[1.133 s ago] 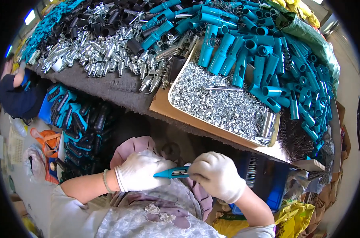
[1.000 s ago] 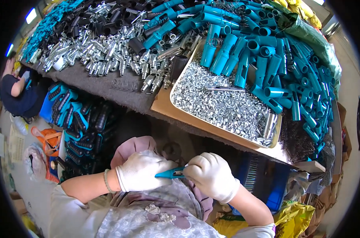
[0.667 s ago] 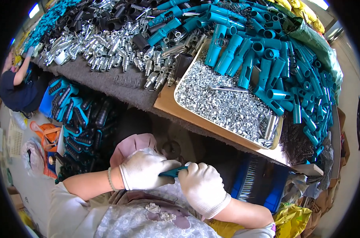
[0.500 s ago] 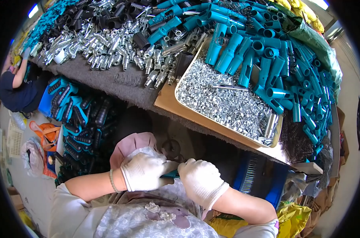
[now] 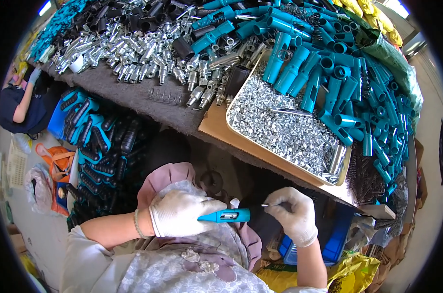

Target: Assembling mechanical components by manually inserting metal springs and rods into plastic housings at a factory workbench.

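And here's the left hand (image 5: pixel 185 213), white-gloved, gripping one end of a blue tube (image 5: pixel 241 215), which lies level over the lap of the flowered apron (image 5: pixel 167 268), just short of the worktop (image 5: pixel 133 90). Its slot faces up, with metal showing inside. Over to the right hand (image 5: pixel 290 211), gloved too: thumb and forefinger pinched on a thin metal piece (image 5: pixel 265 205), near the tube's open end but not touching it.

Lettering, then: printed marks on the yellow bag (image 5: pixel 358 273) low on the right, too small and creased to make out.

Now the worktop, covered in rough grey cloth and crowded along its length! Silver fittings (image 5: pixel 133 53) in a long heap, loose springs (image 5: pixel 165 96) near the edge, a pale tray (image 5: pixel 340 179) full of small metal bits on cardboard (image 5: pixel 211 124), more blue tubes (image 5: pixel 292 71) piled behind and beside it.

Below, black-and-blue handles (image 5: pixel 104 139) are heaped up; an orange bag (image 5: pixel 58 161) sits on the pale floor (image 5: pixel 26 244). Far left, another person (image 5: pixel 21 110) in dark clothing reaches toward the worktop.
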The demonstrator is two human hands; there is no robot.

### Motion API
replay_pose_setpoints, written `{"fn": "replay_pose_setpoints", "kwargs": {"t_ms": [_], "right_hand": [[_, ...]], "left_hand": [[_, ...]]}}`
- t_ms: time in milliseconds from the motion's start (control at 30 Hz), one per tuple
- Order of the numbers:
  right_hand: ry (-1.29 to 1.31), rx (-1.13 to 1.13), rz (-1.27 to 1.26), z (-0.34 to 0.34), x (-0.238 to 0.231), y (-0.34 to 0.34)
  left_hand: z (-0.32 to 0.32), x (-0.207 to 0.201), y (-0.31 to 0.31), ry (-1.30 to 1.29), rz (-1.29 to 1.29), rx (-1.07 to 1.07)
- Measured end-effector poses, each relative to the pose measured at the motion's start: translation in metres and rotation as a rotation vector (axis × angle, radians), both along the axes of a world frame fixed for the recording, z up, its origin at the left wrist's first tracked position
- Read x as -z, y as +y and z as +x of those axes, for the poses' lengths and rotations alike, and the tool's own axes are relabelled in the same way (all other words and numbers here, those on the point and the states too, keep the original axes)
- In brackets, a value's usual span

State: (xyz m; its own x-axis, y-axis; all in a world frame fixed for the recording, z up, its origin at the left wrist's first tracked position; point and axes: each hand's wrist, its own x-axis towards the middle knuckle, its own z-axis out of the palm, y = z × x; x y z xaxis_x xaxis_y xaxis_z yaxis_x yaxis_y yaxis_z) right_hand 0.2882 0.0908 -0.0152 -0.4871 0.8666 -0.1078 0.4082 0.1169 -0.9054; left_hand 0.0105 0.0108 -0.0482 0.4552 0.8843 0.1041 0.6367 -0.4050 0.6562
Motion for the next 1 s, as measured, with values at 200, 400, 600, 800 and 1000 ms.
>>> {"fn": "replay_pose_setpoints", "kwargs": {"t_ms": [200,400,600,800,1000], "right_hand": [[0.334,0.206,-0.355,0.002,0.053,-0.044],[0.773,0.207,-0.570,-0.024,0.117,-0.074],[1.058,0.074,-0.606,-0.042,0.138,-0.070],[0.743,0.156,-0.186,-0.053,0.137,-0.080],[1.008,0.350,-0.649,-0.063,0.106,-0.096]], "left_hand": [[-0.002,-0.009,0.000,-0.061,-0.154,0.012],[0.004,-0.019,-0.001,-0.097,-0.221,0.013],[0.004,-0.015,-0.005,-0.132,-0.281,-0.006],[0.001,-0.014,-0.004,-0.163,-0.267,-0.020],[0.002,-0.020,-0.003,-0.132,-0.266,-0.037]]}}
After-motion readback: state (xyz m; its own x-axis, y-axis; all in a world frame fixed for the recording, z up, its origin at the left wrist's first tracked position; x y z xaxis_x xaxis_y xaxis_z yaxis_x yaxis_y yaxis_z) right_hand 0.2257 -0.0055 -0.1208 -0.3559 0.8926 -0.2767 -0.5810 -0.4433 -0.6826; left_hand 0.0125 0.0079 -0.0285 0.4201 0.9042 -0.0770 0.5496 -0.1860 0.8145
